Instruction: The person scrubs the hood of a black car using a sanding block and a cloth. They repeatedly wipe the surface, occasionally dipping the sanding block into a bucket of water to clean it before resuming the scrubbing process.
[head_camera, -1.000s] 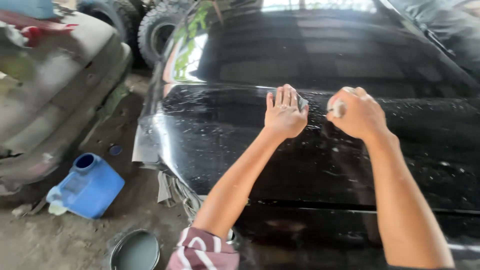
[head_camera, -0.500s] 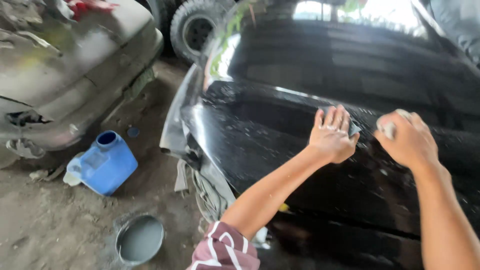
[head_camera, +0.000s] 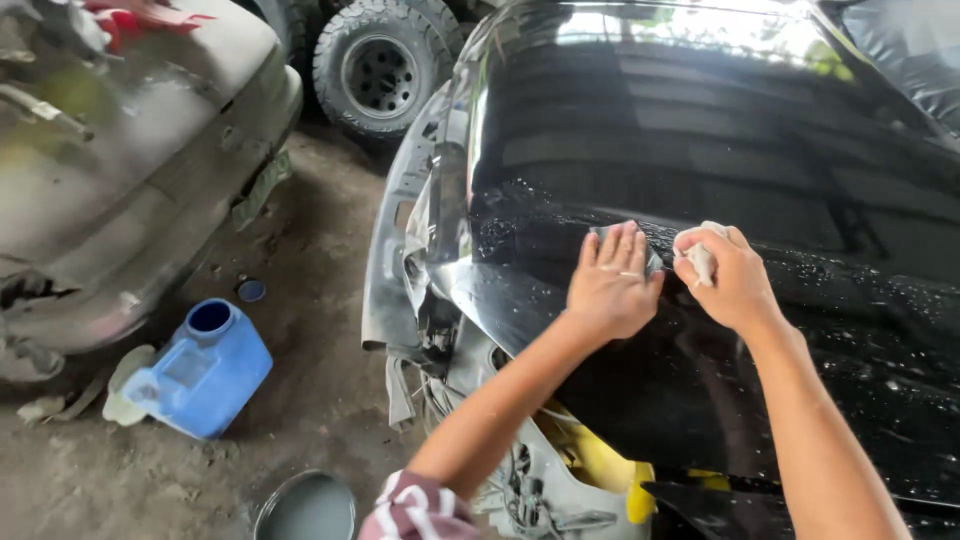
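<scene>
Both hands (head_camera: 670, 280) rest on the car hood (head_camera: 700, 130); jug (head_camera: 200, 370) and tyre (head_camera: 375, 65) lie left.

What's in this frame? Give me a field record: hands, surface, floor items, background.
left hand: flat, fingers spread, pressing a small grey sheet onto the panel
right hand: closed around a whitish wad of cloth, beside the left hand
surface: glossy black car body panel, wet with droplets
floor items: blue jug, uncapped, lying on the dirt; blue cap apart from it; round tin at bottom edge
background: grey car body at left; knobbly tyre
</scene>
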